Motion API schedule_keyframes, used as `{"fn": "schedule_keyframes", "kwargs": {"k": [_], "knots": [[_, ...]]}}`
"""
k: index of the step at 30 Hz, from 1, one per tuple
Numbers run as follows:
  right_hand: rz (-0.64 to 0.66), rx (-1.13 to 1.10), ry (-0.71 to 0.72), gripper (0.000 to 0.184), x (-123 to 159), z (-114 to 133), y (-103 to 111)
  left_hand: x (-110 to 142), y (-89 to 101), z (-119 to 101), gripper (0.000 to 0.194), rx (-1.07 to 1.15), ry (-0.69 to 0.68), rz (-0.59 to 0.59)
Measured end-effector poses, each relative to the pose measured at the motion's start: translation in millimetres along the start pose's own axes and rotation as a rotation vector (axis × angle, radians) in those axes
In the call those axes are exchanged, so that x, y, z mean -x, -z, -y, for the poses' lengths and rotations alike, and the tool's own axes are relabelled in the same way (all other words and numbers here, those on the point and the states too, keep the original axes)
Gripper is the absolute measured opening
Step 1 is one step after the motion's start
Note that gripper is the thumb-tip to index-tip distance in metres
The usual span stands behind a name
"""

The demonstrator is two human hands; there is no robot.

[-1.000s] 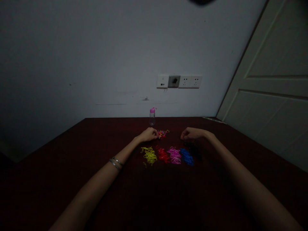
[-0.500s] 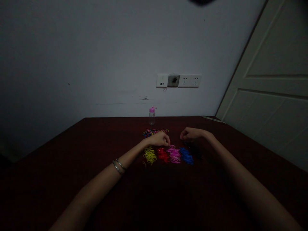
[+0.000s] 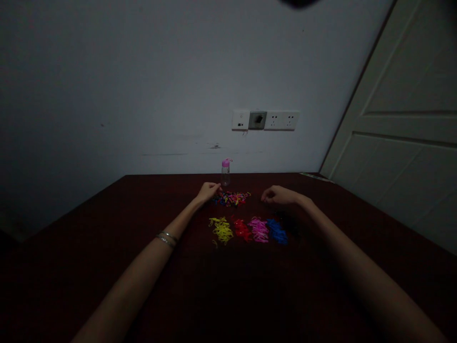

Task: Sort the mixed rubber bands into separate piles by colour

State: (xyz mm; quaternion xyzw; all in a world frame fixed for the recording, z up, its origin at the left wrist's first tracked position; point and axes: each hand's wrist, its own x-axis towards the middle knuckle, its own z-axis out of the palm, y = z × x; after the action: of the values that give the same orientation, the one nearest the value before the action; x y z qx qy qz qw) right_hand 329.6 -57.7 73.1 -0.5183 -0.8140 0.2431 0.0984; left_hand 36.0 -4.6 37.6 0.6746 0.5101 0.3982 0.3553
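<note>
My left hand is at the left edge of a mixed pile of small coloured rubber bands, thumb and fingers pinched together; what lies between the fingertips is too small to make out. To the right of that pile hovers my right hand, its fingers curled in a pinch, and whatever they hold is hidden. Nearer to me lie sorted heaps in a row: yellow bands, red bands, pink bands and blue bands. Something dark right of the blue heap barely shows.
A clear bottle with a pink lid stands behind the mixed pile. The dark red table meets a wall carrying a row of sockets. A pale panelled door is at the right. The light is dim.
My left hand has moved from above the red and pink heaps back and left to the mixed pile. My right hand has shifted slightly left. More yellow bands show at that heap's upper left.
</note>
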Motion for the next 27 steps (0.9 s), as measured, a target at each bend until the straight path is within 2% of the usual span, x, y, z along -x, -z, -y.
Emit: {"fn": "schedule_keyframes", "kwargs": {"k": [3,5,7,11,14,22,27], "knots": [[-0.031,-0.003,0.034,0.03,2,7,4,-1,8.5,16,0.035,0.037,0.063,-0.071],[0.003,-0.011,0.023,0.032,4,11,5,-1,10.3,22,0.035,0.056,0.08,-0.083],[0.083,-0.017,-0.006,0.032,5,14,3,-1,10.6,25,0.035,0.081,0.089,-0.081],[0.322,-0.045,-0.109,0.031,9,17,-4,0,11.0,26,0.033,0.134,0.089,-0.063],[0.419,-0.065,-0.131,0.031,10,15,-9,1,11.4,26,0.031,0.151,0.099,-0.054],[0.489,-0.099,-0.14,0.032,7,4,-12,-4,10.9,32,0.031,0.159,0.113,-0.028],[0.439,-0.101,-0.112,0.03,9,8,-6,-6,11.4,35,0.03,0.156,0.114,-0.02]]}}
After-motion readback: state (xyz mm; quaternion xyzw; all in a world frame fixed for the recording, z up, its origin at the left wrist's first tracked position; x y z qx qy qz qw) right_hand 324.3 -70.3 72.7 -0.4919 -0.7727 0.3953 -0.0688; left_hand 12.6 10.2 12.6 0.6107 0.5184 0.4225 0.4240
